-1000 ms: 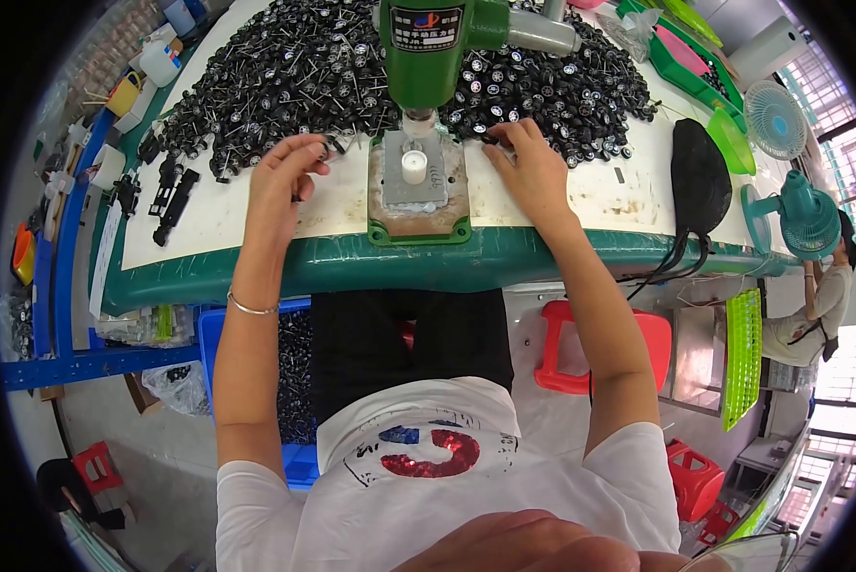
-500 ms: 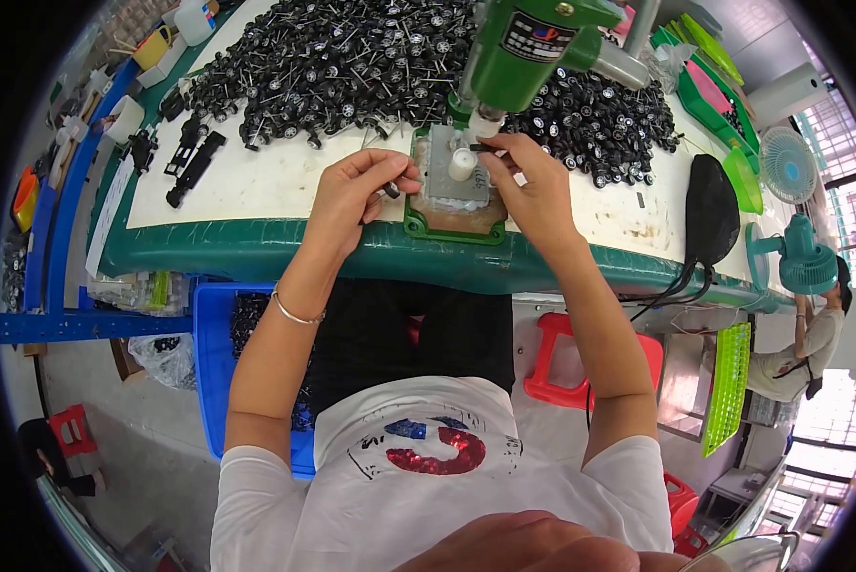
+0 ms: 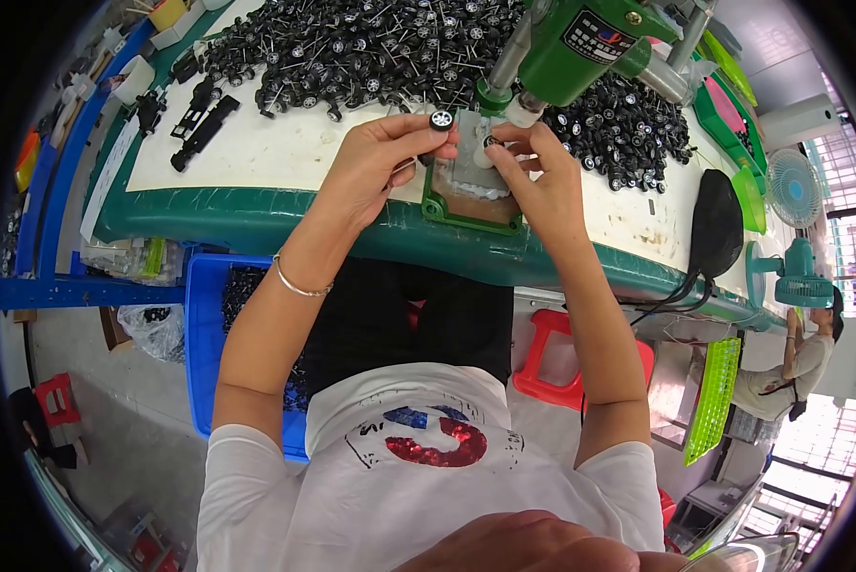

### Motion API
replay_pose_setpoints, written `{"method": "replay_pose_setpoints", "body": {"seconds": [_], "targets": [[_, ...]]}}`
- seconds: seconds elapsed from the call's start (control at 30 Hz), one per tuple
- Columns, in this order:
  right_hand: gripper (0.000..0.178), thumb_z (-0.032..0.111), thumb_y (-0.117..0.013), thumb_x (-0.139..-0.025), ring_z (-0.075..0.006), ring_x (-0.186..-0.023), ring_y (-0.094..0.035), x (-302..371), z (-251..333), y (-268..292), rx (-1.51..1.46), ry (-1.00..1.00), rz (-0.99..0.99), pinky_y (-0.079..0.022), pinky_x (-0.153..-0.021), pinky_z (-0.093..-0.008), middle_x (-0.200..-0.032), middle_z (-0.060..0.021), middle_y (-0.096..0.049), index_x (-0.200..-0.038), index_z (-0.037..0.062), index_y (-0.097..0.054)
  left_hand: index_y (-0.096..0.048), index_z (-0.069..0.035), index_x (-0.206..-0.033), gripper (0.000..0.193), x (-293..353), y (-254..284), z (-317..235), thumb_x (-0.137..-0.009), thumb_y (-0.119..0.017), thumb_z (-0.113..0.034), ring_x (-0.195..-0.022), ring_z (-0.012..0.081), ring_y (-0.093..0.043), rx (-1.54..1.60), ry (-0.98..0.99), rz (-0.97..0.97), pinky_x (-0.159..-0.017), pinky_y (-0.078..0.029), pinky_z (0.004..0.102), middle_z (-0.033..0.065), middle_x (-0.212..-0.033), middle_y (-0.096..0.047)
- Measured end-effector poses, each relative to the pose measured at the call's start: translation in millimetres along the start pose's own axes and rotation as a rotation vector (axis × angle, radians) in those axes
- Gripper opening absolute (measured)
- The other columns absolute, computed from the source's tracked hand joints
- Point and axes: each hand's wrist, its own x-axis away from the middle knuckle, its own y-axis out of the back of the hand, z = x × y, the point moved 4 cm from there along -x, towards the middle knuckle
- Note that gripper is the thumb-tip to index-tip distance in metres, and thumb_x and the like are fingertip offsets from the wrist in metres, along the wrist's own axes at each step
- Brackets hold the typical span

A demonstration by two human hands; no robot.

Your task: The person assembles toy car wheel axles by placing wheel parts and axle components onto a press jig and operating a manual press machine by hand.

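My left hand (image 3: 382, 160) is closed on a small toy wheel (image 3: 441, 120), black with a silver spoked face, held up at the fingertips. A thin metal axle shows below those fingers. My right hand (image 3: 545, 172) pinches a small black wheel (image 3: 492, 141) just over the white post (image 3: 484, 158) of the grey fixture plate. Whether that wheel touches the post I cannot tell. Above both hands stands a green bench press (image 3: 580, 48), its pale ram tip (image 3: 524, 111) close to my right fingers. The fixture sits on the press's green base (image 3: 471, 218).
A large heap of wheels on axles (image 3: 351, 57) covers the back of the bench, with loose wheels (image 3: 618, 133) right of the press. Black chassis parts (image 3: 204, 133) lie at left. A black padded object (image 3: 714, 224) and cables hang at the right edge. A blue bin (image 3: 204, 353) stands below.
My left hand has risen and come nearer the fixture, turning a wheel face into view. My right hand has brought a wheel over the white post. The whole view has shifted slightly.
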Motion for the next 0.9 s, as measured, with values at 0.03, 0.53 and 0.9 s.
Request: {"method": "replay_pose_setpoints", "body": {"seconds": [0.03, 0.53, 0.9], "targets": [[0.018, 0.014, -0.067, -0.085, -0.0161, -0.077, -0.063, 0, -1, 0, -0.004, 0.002, 0.002, -0.052, -0.066, -0.0286, -0.097, -0.0057, -0.064, -0.098, 0.0027, -0.062, -0.068, 0.001, -0.102, 0.019, -1, 0, 0, -0.085, -0.066, -0.007, -0.081, 0.0052, -0.065, -0.002, -0.002, -0.004, -0.046, -0.032, 0.0144, 0.0062, -0.094, -0.070], [0.030, 0.013, -0.058, -0.093, -0.0108, -0.078, -0.061, -20, -24, 78, -0.562, -0.184, -0.274, -0.047, -0.067, -0.0232, -0.107, -0.0069, -0.063, -0.120, 0.0002, -0.058, -0.073, 0.001, -0.092, 0.020, -11, -45, -18, -0.078, -0.074, -0.012, -0.070, 0.0064, -0.059, -0.426, -0.299, 0.037, -0.065, -0.047, 0.0219, 0.0030, -0.076, -0.068], [0.027, 0.024, -0.046, -0.099, -0.0068, -0.051, -0.047, -151, 108, 139, -0.855, -0.043, -0.407, -0.037, -0.040, -0.0200, -0.068, -0.0003, -0.053, -0.104, 0.0009, -0.059, -0.073, 0.001, -0.093, 0.020, -21, -53, -12, -0.077, -0.074, -0.010, -0.071, 0.0070, -0.059, -0.332, -0.341, 0.022, -0.065, -0.047, 0.0224, 0.0043, -0.079, -0.069]]}}
